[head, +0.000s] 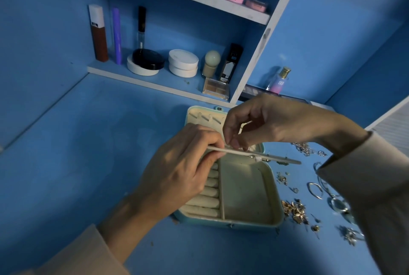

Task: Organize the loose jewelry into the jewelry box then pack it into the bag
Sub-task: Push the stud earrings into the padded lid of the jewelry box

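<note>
An open teal jewelry box (pixel 243 197) with a cream lining lies on the blue desk, its lid (pixel 199 115) raised at the back. Ring rolls (pixel 205 199) fill its left part; the right compartment holds nothing I can see. My left hand (pixel 177 177) holds the left end of a thin cream earring panel (pixel 254 154) level over the box. My right hand (pixel 265 124) pinches something tiny at the panel's top edge; the item is too small to make out. Loose jewelry (pixel 295 209) lies scattered on the desk to the right of the box.
Silver hoops (pixel 315 189) and a chain pile (pixel 303 148) lie at the right, partly under my right sleeve. Behind the box a white shelf unit (pixel 155 82) holds cosmetics jars, tubes and a palette. A perfume bottle (pixel 280 81) stands at the back right.
</note>
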Available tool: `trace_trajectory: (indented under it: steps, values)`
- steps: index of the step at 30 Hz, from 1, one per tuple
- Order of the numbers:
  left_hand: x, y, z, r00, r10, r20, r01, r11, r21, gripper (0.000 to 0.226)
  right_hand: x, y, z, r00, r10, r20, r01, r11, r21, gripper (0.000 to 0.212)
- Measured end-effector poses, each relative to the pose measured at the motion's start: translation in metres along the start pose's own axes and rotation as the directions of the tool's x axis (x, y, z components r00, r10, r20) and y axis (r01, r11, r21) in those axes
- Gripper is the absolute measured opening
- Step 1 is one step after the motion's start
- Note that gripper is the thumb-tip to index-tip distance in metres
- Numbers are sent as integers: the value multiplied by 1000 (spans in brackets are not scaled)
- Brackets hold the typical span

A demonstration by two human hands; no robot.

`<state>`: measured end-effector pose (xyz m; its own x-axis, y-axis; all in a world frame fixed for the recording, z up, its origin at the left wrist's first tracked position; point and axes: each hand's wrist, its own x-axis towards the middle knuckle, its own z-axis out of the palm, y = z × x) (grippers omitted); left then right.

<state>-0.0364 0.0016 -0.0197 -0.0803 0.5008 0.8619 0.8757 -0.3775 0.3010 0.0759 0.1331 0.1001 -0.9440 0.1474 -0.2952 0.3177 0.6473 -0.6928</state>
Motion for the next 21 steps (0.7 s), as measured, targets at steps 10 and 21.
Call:
trace_trajectory:
  steps: [10, 21]
  values:
    - [0, 0, -1, 1000, 17, 24, -18, 1000, 4, 10, 5, -7, -6, 996, 19, 88, -9, 993, -114, 18]
    - [0, -1, -1, 999, 26, 26, -27, 999, 17, 12, 12, -16, -5, 986, 89, 138, -66, 984, -164, 16]
